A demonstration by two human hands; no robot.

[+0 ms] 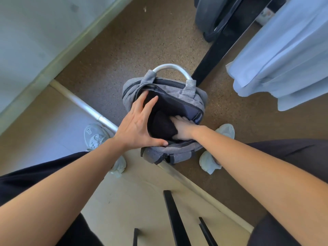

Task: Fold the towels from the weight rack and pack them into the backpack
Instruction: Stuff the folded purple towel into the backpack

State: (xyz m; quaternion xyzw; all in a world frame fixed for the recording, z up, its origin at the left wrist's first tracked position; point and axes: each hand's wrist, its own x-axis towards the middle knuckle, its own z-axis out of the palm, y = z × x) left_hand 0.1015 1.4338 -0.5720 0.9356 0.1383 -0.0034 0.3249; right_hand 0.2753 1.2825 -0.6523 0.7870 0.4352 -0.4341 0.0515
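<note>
- Head view: grey backpack (177,151) stands upright on the floor (142,41), about mid-frame. Its base sits right where the brown speckled floor meets a beige floor panel (124,201).
- Main compartment is unzipped w/ the mouth gaping up at the camera. The silver-grey top handle (172,66) arches over the far side.
- Left hand (134,126): wide open, fingers straight and spread. The palm lies on the left rim of the bag mouth, fingertips reach the far-left edge, and the thumb runs along the near rim. It grips nothing, just presses the opening wide.
- Right hand (182,128): down inside the compartment at its right side. Fingers look straight and lie flat vs. the dark towel (161,125) and the inner wall. The thumb is hidden behind the cloth.
- The dark towel is inside the bag, low in the compartment, touching the right hand. Its fold is too dark to make out.
- A light blue towel (284,50) hangs top right, well apart from the bag, next to a black rack post (218,50). A dark weight plate (211,18) sits behind the post.
- A silver bar (88,109) lies on the floor left of the bag.
- Pale shoes flank the bag, left shoe (95,135) and right shoe (225,130). Black trousers (292,153) show at both sides.
- Black bars (175,219) cross the beige panel at the bottom edge.
</note>
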